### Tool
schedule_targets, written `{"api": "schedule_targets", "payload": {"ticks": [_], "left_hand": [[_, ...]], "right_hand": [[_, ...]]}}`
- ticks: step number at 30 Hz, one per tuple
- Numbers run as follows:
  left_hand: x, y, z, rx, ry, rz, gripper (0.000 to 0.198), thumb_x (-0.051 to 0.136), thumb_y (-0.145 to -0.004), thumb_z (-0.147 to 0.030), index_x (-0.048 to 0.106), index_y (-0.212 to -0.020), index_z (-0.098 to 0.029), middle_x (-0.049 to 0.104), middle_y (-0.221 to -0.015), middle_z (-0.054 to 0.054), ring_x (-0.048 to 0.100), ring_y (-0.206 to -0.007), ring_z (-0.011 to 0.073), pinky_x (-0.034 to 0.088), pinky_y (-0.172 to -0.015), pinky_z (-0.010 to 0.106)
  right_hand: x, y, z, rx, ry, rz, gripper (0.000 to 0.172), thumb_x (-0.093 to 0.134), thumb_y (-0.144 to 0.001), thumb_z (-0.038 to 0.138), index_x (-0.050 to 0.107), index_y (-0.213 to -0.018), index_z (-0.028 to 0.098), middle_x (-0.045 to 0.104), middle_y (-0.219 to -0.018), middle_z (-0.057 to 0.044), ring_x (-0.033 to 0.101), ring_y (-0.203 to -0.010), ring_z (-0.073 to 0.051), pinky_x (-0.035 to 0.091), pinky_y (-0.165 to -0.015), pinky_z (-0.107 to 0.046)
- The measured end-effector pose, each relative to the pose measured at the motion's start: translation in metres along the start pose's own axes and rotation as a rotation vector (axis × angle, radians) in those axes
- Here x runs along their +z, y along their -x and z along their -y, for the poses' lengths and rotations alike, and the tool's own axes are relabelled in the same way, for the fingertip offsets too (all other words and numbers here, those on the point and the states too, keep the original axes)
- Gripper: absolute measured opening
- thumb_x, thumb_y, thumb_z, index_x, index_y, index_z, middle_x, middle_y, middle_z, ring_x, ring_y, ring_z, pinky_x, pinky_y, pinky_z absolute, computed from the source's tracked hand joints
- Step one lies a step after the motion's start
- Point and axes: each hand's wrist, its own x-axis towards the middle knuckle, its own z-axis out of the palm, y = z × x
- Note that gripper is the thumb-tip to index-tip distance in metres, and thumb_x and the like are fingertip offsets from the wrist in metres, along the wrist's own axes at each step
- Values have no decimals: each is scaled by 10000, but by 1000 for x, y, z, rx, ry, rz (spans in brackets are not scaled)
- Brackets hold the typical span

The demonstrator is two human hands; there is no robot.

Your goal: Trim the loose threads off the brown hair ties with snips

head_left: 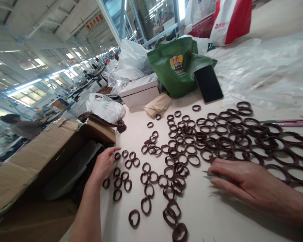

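Note:
Several dark brown elastic rings (189, 141) lie spread over a pale tabletop (217, 218). My left hand (104, 163) rests at the table's left edge beside a small group of rings (121, 174), its fingers curled over the edge and holding nothing that I can see. My right hand (238, 179) lies low on the table at the right, fingers pressed together over a small pair of metal scissors (209, 174) whose tips poke out to the left. More rings surround that hand on its far side.
An open cardboard box (45, 158) stands at the left, below the table edge. At the back sit a white box (141, 90), a green bag (176, 64), a black phone (208, 83), clear plastic bags (104, 107) and pink-handled scissors (290, 122). A person sits far left.

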Motion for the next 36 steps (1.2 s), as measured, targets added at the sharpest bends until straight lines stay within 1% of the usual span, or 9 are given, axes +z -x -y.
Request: {"api": "schedule_targets", "payload": {"ticks": [3,6,11,16,18,24,30,32,36], "left_hand": [[-3,5,19,-45,-29,8,382,447,-787,-266,749,-1015,-212,749,-1027,65,669,-992,237,486,-964,371],[5,10,17,-61,-31,3,372,455,-779,-269,745,-1007,-218,743,-1067,68,662,-1026,243,481,-977,373],[22,15,-18,-9,65,79,427,465,-808,-368,710,-1120,-211,728,-1125,68,669,-1030,239,493,-978,375],[27,21,-47,170,-3,-7,418,457,-843,-393,709,-1125,-216,695,-1206,82,645,-1111,254,465,-1037,411],[29,26,-52,254,-30,4,380,458,-869,-387,716,-1100,-231,694,-1210,74,635,-1137,246,459,-1053,410],[52,35,-76,435,-67,-21,348,469,-899,-285,700,-1148,-209,672,-1257,97,624,-1157,249,489,-1035,443],[74,50,-119,639,24,113,356,446,-912,-186,708,-1142,-257,674,-1262,71,598,-1213,223,489,-1043,428],[73,51,-122,607,84,138,321,471,-918,-224,716,-1120,-272,681,-1246,64,606,-1200,212,484,-1046,406],[65,31,-112,375,179,55,263,526,-894,-364,734,-1011,-252,723,-1106,69,659,-1060,223,504,-992,388]], "right_hand": [[0,-1,1,-4,2,3,248,478,-976,371,598,-833,208,615,-739,-41,588,-630,-171,414,-574,-274],[-1,-2,2,6,8,3,256,471,-981,374,599,-841,201,610,-742,-42,578,-631,-166,406,-583,-271],[-4,-1,7,45,28,38,316,445,-999,394,591,-815,183,596,-761,-47,547,-666,-158,379,-612,-265],[-6,-1,11,65,22,33,346,432,-1001,407,593,-805,171,590,-765,-46,526,-665,-145,357,-622,-260],[-7,-1,12,64,15,28,350,429,-1001,408,598,-808,169,592,-766,-44,525,-665,-143,352,-624,-259],[-8,-3,14,69,8,38,368,431,-996,421,610,-803,164,595,-760,-44,523,-666,-143,340,-618,-260],[-8,-3,14,88,20,40,361,451,-986,417,596,-779,159,592,-757,-37,522,-660,-135,325,-607,-260],[-8,-3,15,82,25,27,362,452,-986,415,587,-765,162,592,-755,-32,517,-650,-132,315,-601,-264],[-6,-2,14,58,18,-8,363,444,-988,416,591,-767,168,597,-753,-27,508,-635,-128,309,-593,-266]]}}
